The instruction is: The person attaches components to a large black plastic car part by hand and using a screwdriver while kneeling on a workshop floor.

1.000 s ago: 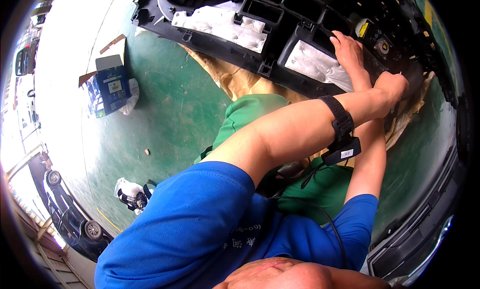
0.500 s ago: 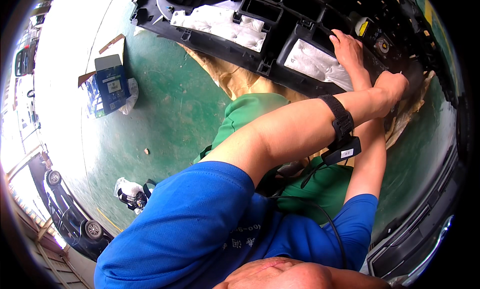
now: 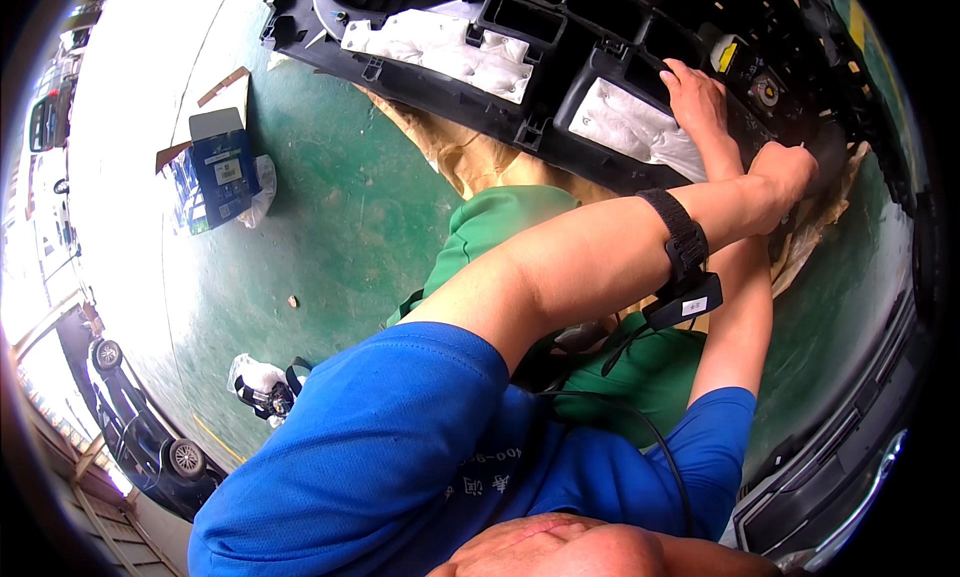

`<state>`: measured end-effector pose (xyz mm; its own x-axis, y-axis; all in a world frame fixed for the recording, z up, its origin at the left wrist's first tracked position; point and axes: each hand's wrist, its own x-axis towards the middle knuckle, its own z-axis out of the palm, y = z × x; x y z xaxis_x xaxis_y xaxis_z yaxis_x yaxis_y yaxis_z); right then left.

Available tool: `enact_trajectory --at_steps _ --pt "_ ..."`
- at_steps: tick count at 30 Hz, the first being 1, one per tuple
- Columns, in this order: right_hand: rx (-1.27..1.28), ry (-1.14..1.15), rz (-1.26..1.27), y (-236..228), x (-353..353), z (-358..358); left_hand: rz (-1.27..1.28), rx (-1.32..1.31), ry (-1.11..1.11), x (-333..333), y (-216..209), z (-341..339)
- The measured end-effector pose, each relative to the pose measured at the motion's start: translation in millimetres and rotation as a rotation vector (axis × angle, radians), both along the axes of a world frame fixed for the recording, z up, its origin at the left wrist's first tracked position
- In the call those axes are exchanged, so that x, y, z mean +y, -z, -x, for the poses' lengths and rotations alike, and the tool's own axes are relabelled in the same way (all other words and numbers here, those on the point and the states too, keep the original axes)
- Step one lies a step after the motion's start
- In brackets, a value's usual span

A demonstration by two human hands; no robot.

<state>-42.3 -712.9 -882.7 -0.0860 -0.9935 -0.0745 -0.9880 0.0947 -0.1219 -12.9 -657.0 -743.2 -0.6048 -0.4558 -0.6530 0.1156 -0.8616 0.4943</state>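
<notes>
A large black plastic car dashboard [image 3: 545, 112] with openings and white quilted pads [image 3: 440, 52] lies in front of me. My arms cross, the left forearm passing over the right. My left hand [image 3: 785, 182] is closed at the dashboard's right part; whatever its fingers hold is hidden. Farther up and to the left, my right hand [image 3: 698, 102] rests on the dashboard beside a white pad, fingers extended and partly apart. Near both hands sits a round metallic fitting [image 3: 767, 92] with a yellow label [image 3: 728, 57] by it.
Brown paper [image 3: 480, 162] lies beneath the dashboard on the green floor [image 3: 330, 197]. An open blue carton [image 3: 220, 172] stands at left, with a plastic-wrapped item [image 3: 262, 382] nearer me. A black strap with a small box [image 3: 685, 302] and cable is on my left forearm. Dark car bodywork [image 3: 850, 447] stands at right.
</notes>
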Motion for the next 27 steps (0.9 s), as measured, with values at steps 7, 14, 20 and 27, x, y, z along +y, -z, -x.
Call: enact_trajectory --at_steps 7,14,20,27 --pt "-0.014 -0.022 0.007 -4.8 -0.1 -2.9 0.009 0.001 0.008 -1.8 -0.2 -0.8" --pt "-0.021 -0.022 0.023 -2.4 0.1 -1.3 -0.012 -0.017 0.013 -2.6 -3.8 -3.5" --pt "-0.037 -0.036 0.035 -0.9 -0.6 0.2 -0.003 -0.016 0.016 -3.2 -5.1 -5.4" --pt "-0.045 -0.025 0.035 -0.1 -0.7 0.1 -0.008 -0.026 0.007 -2.4 -2.2 -1.1"
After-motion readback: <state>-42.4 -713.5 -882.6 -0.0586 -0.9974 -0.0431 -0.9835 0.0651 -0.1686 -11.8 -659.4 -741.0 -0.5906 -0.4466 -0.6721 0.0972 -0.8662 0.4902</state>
